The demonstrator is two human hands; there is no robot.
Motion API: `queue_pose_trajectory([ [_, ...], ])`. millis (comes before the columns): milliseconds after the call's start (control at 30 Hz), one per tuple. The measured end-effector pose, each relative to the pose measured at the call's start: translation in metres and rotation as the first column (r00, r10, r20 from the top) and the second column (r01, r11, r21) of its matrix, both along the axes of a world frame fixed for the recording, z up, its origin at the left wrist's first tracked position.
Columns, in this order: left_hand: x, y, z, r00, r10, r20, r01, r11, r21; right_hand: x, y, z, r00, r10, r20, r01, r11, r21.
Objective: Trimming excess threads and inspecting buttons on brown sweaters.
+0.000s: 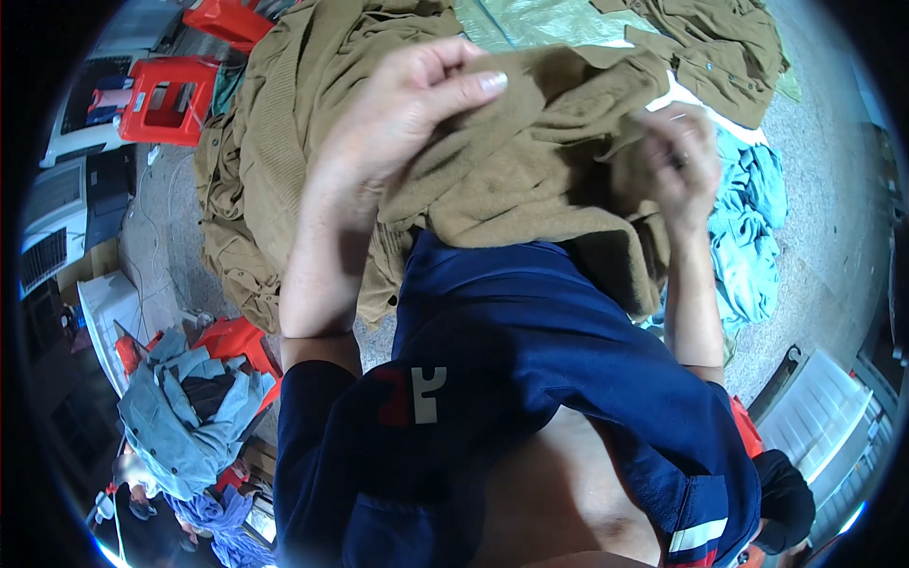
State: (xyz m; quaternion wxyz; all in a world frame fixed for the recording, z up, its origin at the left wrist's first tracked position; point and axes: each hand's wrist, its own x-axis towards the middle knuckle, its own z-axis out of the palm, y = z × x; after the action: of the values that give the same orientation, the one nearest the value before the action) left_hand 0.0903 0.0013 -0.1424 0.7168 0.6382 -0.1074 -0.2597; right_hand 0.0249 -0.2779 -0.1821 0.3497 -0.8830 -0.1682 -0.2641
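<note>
A brown knitted garment (530, 180) lies bunched across my lap. My left hand (402, 104) grips its upper left part, with the thumb on top and the fingers curled into the cloth. By the garment's right edge is my right hand (684, 161), its fingers curled and somewhat blurred. A thin pale sliver shows at those fingertips, too small to name. Whether the right fingers also pinch the cloth I cannot make out.
More brown knitwear (275, 142) is heaped to the left, and a buttoned brown cardigan (705, 57) lies at the far right. Light blue cloth (748, 227) sits on the right. Red plastic stools (170, 99) stand at left. Grey-blue clothes (185, 407) are piled at lower left.
</note>
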Motion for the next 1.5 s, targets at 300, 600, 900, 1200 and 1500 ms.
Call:
queue_pose_trajectory([
  [300,-0.031,-0.032,-0.031,0.995,-0.095,-0.013,0.096,0.986,0.134,-0.010,0.051,-0.009,0.960,0.227,0.161,-0.228,0.974,-0.013],
  [600,-0.030,-0.024,-0.036,0.932,-0.187,0.310,0.145,0.977,0.154,-0.008,0.066,-0.024,0.972,0.236,-0.012,-0.228,0.951,0.209],
  [900,-0.035,-0.029,-0.041,0.896,-0.084,0.437,-0.067,0.946,0.319,-0.005,0.068,-0.028,0.918,0.198,-0.343,-0.090,0.947,0.307],
  [1200,-0.036,-0.030,-0.051,0.797,-0.067,0.600,-0.096,0.967,0.235,-0.004,0.068,-0.037,0.978,0.181,-0.107,-0.141,0.941,0.306],
  [1500,-0.050,-0.040,-0.058,0.396,-0.068,0.916,-0.366,0.903,0.225,-0.002,0.073,-0.035,0.992,0.093,0.080,-0.111,0.958,0.264],
])
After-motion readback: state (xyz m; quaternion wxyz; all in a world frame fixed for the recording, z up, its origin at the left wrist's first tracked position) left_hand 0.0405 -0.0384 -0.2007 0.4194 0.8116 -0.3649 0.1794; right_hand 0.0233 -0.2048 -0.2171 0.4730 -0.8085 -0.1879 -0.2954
